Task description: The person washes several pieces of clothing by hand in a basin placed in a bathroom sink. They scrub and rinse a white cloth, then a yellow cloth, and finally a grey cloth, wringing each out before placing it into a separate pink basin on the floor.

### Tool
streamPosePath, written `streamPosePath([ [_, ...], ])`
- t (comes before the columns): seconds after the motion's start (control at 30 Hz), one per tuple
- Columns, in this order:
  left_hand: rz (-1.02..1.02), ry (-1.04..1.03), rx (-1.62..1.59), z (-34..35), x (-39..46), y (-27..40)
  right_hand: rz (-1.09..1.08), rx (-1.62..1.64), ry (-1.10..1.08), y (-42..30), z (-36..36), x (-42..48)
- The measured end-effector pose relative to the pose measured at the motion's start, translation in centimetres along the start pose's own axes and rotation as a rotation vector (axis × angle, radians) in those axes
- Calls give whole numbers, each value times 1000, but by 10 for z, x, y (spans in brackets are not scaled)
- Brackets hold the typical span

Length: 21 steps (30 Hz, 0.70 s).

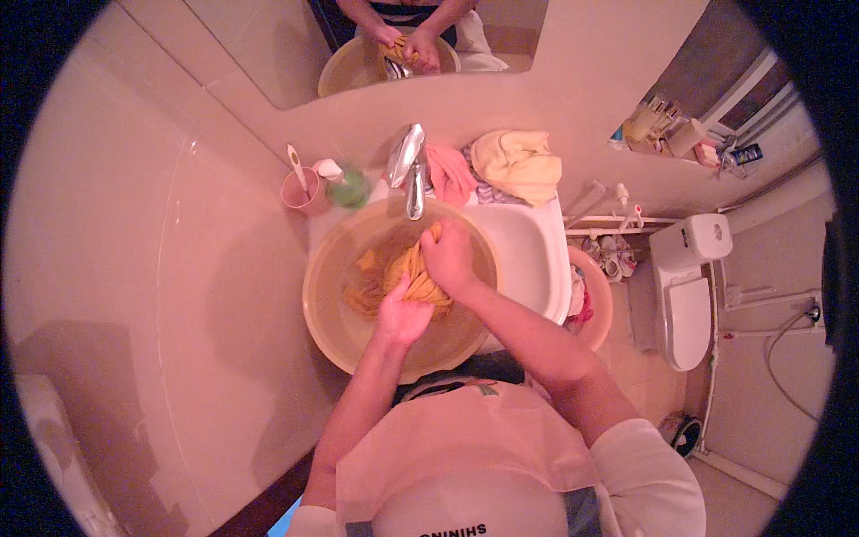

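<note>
A large round plastic basin [312,312] with water in it rests on the white sink [558,268], below the chrome faucet [411,168]. Both hands hold a bunched, twisted yellow cloth [413,268] over the water. My right hand [451,258] is closed around its upper right part. My left hand [405,315] grips its lower side, palm turned up, with the thumb on the fabric. Part of the yellow fabric lies in the water at the left of the hands. Whether water runs from the faucet, I cannot tell.
Behind the basin stand a pink cup [302,191] with a toothbrush and a green pump bottle [349,188]. A pink cloth [449,173] and a pale yellow cloth [517,164] lie right of the faucet. A pink tub [599,302] with laundry and a toilet [688,315] are at the right.
</note>
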<state>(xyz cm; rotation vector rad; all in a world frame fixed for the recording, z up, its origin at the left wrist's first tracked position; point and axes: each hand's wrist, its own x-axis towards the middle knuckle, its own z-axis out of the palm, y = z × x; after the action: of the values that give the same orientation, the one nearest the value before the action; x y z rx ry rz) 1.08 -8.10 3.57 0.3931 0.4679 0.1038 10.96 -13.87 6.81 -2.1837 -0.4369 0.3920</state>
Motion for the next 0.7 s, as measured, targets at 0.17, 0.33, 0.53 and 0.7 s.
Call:
streamPosePath([
  [0.17,-31,-122,-161,-9,5,10,-189,-458,270,1,66,-50],
  [0.33,14,66,-65,-9,-2,2,-94,35,-32,-21,4,-19],
  [0.53,-163,-476,-340,-28,9,9,-231,213,4,-23,-4,-29],
  [0.7,14,-256,-200,-11,-4,6,-431,-143,483,2,70,-36],
])
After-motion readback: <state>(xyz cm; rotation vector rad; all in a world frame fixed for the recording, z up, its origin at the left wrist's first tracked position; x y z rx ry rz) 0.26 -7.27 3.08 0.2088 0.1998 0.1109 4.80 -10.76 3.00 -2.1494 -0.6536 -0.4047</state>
